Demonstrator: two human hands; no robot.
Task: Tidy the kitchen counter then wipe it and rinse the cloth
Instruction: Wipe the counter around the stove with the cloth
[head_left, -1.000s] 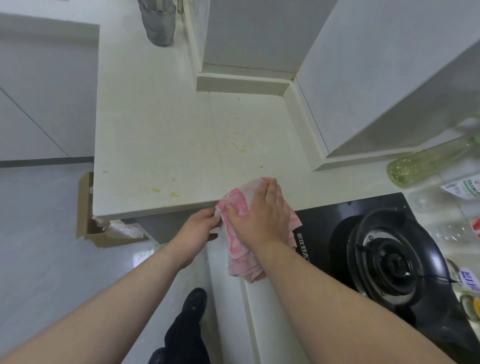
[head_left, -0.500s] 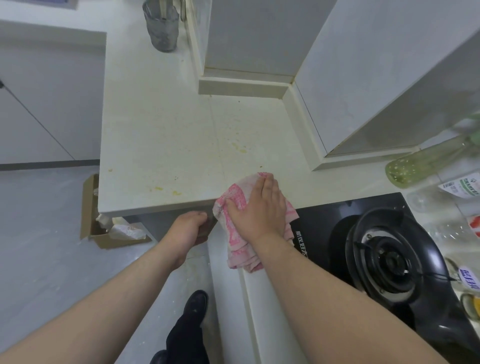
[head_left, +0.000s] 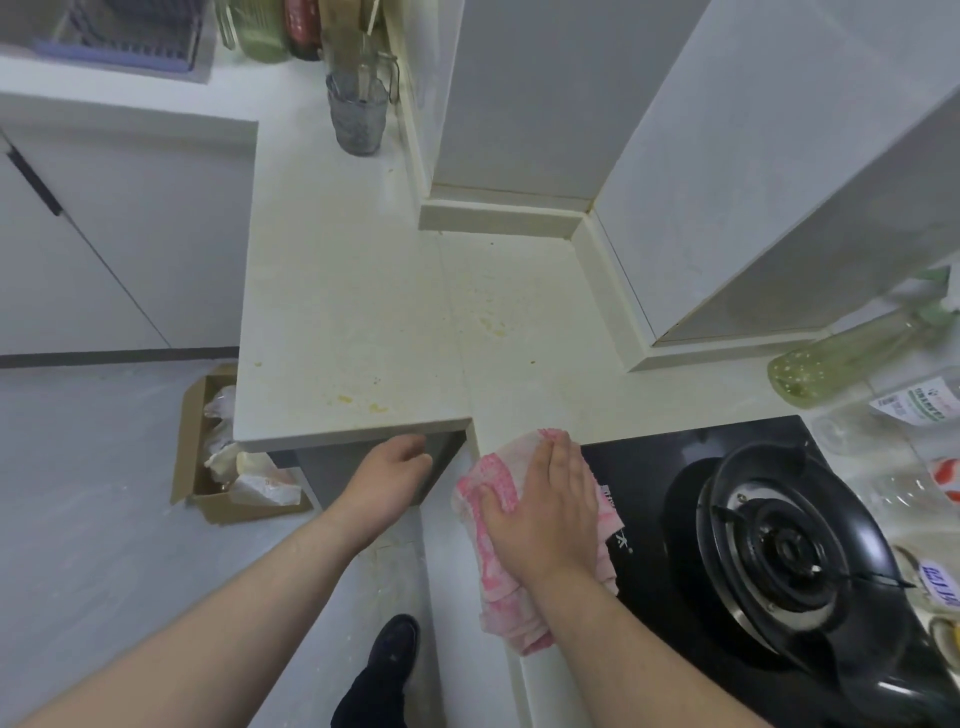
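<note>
Right hand (head_left: 540, 512) lies flat, fingers straight, pressing the pink cloth (head_left: 498, 545) on the bench (head_left: 363, 322) edge beside the stove (head_left: 779, 551) — nearer the stove than before. Left hand (head_left: 392, 478) — seemingly loosely curled, empty — has dropped below the bench lip.

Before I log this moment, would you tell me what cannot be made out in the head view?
- Left hand: its fingertips curl under the counter edge, so any grip is hidden.
- Pink cloth: its middle lies under the right hand.
- Bottle labels at the right: cut by the frame edge, print too blurred to read.
- Cardboard box on the floor: partly hidden by the counter.
</note>
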